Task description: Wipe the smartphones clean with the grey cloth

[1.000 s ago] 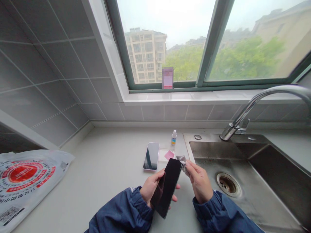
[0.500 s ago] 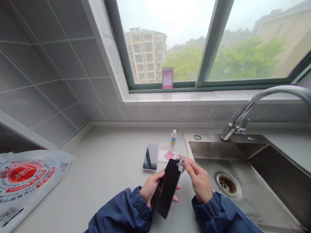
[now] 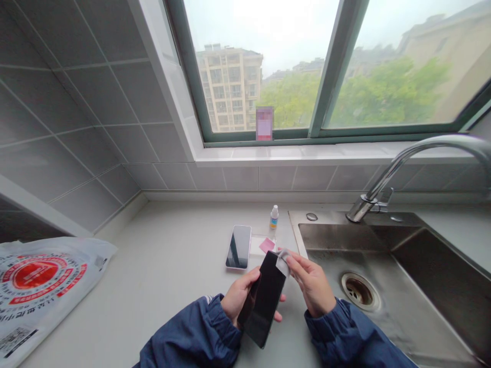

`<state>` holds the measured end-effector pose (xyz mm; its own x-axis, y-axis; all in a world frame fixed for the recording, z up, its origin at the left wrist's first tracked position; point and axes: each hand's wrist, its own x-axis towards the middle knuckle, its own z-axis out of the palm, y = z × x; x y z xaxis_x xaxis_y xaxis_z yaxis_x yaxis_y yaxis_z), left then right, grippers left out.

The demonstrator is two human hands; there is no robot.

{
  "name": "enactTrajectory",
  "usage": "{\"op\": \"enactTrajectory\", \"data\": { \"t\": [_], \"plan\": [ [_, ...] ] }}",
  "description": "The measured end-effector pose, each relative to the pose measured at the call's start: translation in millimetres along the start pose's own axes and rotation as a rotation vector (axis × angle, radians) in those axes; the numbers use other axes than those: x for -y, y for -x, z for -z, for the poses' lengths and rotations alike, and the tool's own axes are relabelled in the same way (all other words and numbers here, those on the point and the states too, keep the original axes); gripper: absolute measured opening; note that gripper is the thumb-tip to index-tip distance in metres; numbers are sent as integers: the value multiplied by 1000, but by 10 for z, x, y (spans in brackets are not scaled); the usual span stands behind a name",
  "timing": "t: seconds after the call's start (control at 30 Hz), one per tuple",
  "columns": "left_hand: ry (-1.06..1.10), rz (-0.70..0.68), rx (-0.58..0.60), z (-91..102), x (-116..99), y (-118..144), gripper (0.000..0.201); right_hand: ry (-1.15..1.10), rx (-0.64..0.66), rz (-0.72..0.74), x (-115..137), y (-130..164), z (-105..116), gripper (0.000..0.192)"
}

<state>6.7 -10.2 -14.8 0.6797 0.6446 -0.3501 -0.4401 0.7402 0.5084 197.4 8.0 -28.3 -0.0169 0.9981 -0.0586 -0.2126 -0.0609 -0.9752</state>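
Note:
A black smartphone [image 3: 261,301] is held tilted above the counter, its dark screen facing up. My left hand [image 3: 242,296] grips it, thumb along the left edge and fingertips showing past the right edge. At the phone's upper right corner, my right hand [image 3: 312,283] pinches a small grey cloth [image 3: 283,262] that lies against the corner. Behind the phone, a second phone [image 3: 238,247] with a light frame lies face up on the counter. Beside it is a pink square [image 3: 267,245] on a clear flat case or sheet. A small white-capped bottle [image 3: 274,217] stands farther back.
On the right is a steel sink [image 3: 330,260] with a drain [image 3: 359,291] and a curved chrome faucet [image 3: 387,176]. A white plastic bag [image 3: 49,291] with red print lies at the left on the pale counter [image 3: 164,245]. A window is behind.
The grey cloth now lies more spread over the phone's upper right corner, where before it was bunched at the edge. My right hand has shifted slightly; my left hand keeps its hold.

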Motion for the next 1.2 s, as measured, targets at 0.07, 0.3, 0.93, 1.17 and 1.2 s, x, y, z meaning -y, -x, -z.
{"op": "enactTrajectory", "data": {
  "t": [0.07,0.3,0.93,1.17,1.2],
  "plan": [
    [13,-49,10,-31,2,-2,41,-23,-24,-10,1,0,0,40],
    [-21,-138,34,20,70,-60,38,-51,-74,-72,67,34,-80,45],
    [-189,-268,-23,-16,122,-42,40,247,50,5,129,39,-39,52],
    [-228,-273,-24,-41,96,-24,38,258,52,-30,115,70,-65,53],
    [-232,-274,-17,-46,93,-19,38,263,51,-28,123,76,-67,53]
  ]
}}
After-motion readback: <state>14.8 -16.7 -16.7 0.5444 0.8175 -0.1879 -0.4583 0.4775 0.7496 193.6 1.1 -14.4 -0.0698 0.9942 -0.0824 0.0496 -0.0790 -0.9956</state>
